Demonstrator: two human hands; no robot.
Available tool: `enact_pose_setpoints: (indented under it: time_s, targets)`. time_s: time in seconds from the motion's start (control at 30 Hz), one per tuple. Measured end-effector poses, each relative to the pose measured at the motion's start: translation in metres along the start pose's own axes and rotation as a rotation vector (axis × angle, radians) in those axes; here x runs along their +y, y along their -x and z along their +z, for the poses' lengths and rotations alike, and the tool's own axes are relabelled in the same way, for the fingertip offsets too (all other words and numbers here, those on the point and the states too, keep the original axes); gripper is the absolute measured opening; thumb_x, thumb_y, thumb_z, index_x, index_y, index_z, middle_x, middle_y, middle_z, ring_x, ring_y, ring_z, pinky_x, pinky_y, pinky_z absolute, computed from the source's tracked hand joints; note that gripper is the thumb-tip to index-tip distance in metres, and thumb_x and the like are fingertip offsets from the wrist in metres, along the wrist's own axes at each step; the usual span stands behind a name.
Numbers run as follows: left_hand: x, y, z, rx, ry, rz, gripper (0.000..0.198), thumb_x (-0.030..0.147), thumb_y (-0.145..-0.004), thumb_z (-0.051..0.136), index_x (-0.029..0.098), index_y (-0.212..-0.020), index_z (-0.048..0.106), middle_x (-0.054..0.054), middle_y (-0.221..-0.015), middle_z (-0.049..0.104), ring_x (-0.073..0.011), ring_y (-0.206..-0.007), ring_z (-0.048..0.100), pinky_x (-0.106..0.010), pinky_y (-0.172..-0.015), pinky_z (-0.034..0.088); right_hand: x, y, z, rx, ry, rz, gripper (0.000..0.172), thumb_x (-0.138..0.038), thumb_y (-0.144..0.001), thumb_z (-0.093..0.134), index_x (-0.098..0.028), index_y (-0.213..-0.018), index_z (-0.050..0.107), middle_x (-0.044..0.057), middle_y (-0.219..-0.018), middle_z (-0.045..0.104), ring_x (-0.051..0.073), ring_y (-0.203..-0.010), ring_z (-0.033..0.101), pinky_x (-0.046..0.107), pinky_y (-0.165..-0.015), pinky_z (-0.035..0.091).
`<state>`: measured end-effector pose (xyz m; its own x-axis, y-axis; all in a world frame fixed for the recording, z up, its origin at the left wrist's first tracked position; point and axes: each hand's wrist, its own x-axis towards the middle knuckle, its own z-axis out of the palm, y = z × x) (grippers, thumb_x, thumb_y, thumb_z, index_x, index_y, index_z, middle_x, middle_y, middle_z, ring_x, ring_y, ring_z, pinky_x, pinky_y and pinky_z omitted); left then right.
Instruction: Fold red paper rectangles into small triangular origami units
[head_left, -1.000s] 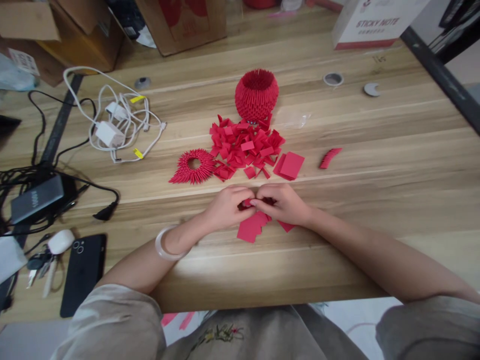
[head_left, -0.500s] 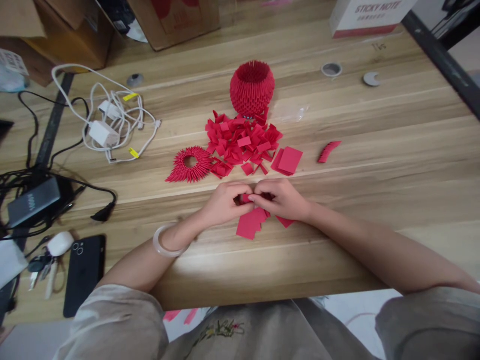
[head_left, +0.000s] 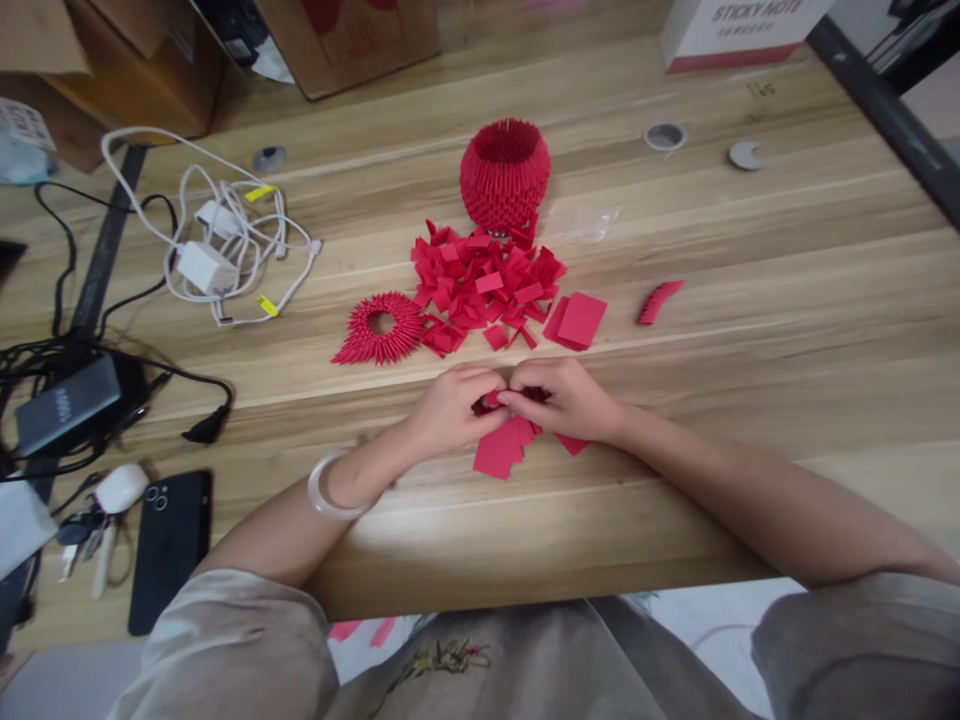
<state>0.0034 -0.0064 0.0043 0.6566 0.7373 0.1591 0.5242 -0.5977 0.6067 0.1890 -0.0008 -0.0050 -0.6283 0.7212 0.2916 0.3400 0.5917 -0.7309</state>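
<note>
Between left hand [head_left: 454, 408] and right hand [head_left: 566, 402], red paper [head_left: 491, 399] is pinched.

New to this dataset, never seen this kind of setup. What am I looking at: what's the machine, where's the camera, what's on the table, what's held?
No machine: these are a person's bare hands. The camera sits on their head, looking forward and down, so the forearms reach in from the bottom.

The left hand and right hand meet at a small red paper piece; fingers hide most of it.

On the wooden table, beyond the hands, are a pile of red paper pieces, a spiky red ring to its left, and a round red vessel behind it. White cables and adapters and a black phone lie at left.
</note>
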Motion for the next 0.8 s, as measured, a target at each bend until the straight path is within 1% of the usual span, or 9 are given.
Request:
enact_pose_setpoints:
  time_s: [0.17,0.5,0.8]
  targets:
    - [-0.0010,0.0004,0.0002,0.003,0.001,0.006,0.015,0.021,-0.078,0.052,0.016,-0.064,0.047,0.002,-0.061,0.048,-0.0114,-0.059,0.045,-0.023,-0.059,0.037,-0.0002,-0.0004,0.0001,-0.004,0.008,0.011,0.031,-0.025,-0.086,0.051,-0.016,-0.057,0.043,-0.004,-0.052,0.040,0.007,-0.051,0.037,0.020,-0.053,0.030]
    - [-0.0003,-0.0004,-0.0002,-0.006,-0.001,0.000,0.017,0.021,-0.078,0.051,0.016,-0.063,0.044,0.002,-0.060,0.046,-0.0112,-0.059,0.044,-0.022,-0.058,0.036,-0.0001,0.0003,0.0005,-0.008,0.000,0.029,0.030,-0.025,-0.086,0.050,-0.016,-0.058,0.044,-0.003,-0.053,0.041,0.008,-0.052,0.037,0.020,-0.053,0.029]
    - [0.0006,0.0000,-0.0004,-0.012,0.011,-0.023,0.016,0.022,-0.078,0.050,0.017,-0.063,0.045,0.001,-0.062,0.049,-0.0119,-0.061,0.046,-0.022,-0.059,0.037,0.0002,0.0002,0.0003,-0.023,0.001,0.032,0.030,-0.026,-0.087,0.050,-0.016,-0.059,0.045,-0.003,-0.054,0.044,0.008,-0.053,0.039,0.020,-0.054,0.030]
